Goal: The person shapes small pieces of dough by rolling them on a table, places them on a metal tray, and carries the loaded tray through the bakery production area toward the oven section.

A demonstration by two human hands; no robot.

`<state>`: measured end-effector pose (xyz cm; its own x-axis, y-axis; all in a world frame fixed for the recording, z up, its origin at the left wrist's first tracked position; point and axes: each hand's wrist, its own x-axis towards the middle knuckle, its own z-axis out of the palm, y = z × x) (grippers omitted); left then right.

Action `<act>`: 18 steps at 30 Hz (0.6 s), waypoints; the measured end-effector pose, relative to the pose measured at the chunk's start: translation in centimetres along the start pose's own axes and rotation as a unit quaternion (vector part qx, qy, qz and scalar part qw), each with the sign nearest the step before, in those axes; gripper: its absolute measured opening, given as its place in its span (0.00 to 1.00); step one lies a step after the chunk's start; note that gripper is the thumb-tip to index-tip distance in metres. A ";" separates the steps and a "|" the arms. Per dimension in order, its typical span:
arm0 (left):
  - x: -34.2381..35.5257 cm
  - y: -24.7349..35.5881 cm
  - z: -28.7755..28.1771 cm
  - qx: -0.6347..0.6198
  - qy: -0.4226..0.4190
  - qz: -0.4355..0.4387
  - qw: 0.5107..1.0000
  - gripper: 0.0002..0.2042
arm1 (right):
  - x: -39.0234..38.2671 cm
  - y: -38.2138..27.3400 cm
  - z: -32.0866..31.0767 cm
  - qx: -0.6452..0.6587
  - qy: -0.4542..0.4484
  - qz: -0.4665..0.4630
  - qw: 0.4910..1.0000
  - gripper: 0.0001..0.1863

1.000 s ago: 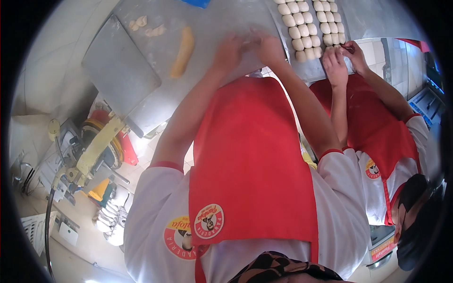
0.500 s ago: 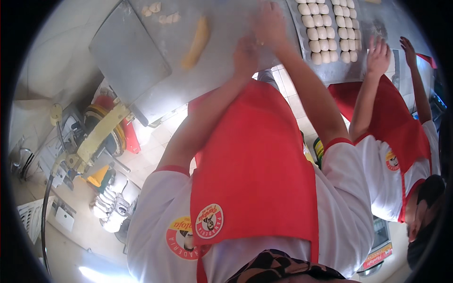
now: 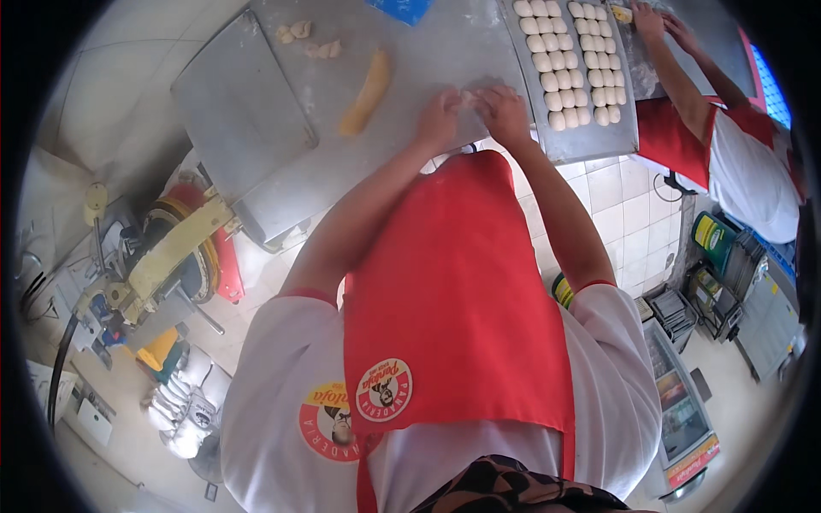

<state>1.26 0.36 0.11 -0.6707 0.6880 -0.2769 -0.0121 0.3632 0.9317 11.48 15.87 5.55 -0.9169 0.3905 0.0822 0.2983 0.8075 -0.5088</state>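
One small, pale, dough-like piece [image 3: 467,99] sits between your two hands at the near edge of the metal table [image 3: 445,51], a bit blurred. Your left hand [image 3: 439,117] has its fingers curled in narrow beside it; your right hand [image 3: 505,114] is bent narrow too, fingertips down toward the piece. Can't tell if either one actually pinches it. Left of your left hand, well apart from it, lies a yellowish dough log [image 3: 366,92], with small dough scraps [image 3: 323,50] farther off and a flat metal sheet [image 3: 244,85] beyond. On your right, just past your right hand, a tray [image 3: 599,147] holds dough balls [image 3: 560,79] in two blocks; past that, a co-worker's hand [image 3: 648,23] is near the table.
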 end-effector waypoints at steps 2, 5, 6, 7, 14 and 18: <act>0.4 -0.8 -0.4 0.007 -0.002 0.044 0.999 0.20 | -0.2 -0.5 0.9 0.007 0.038 -0.006 0.999 0.18; -0.5 2.5 -0.3 0.087 -0.008 0.037 0.996 0.21 | -1.6 -0.6 2.1 -0.006 0.077 -0.030 0.997 0.20; -0.4 3.0 -0.4 0.082 -0.029 0.050 0.995 0.21 | -1.9 -0.6 2.7 0.001 0.055 0.010 0.998 0.21; 0.0 3.2 -0.4 0.072 -0.050 0.063 0.994 0.21 | -2.0 -0.5 3.1 0.006 0.032 0.051 0.998 0.21; 0.0 7.2 1.3 -0.212 -0.225 -0.129 0.942 0.23 | -5.4 -1.1 -3.8 0.183 0.028 0.216 0.959 0.24; 0.5 8.9 3.9 -0.187 -0.272 -0.170 0.928 0.24 | -9.8 4.9 -8.5 0.287 0.119 0.348 0.884 0.26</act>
<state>3.72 6.36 7.32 -0.1083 0.8262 -0.5528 -0.4800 0.4435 0.7569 24.19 19.73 9.50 -0.4621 0.8414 -0.2801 0.5223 0.0029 -0.8528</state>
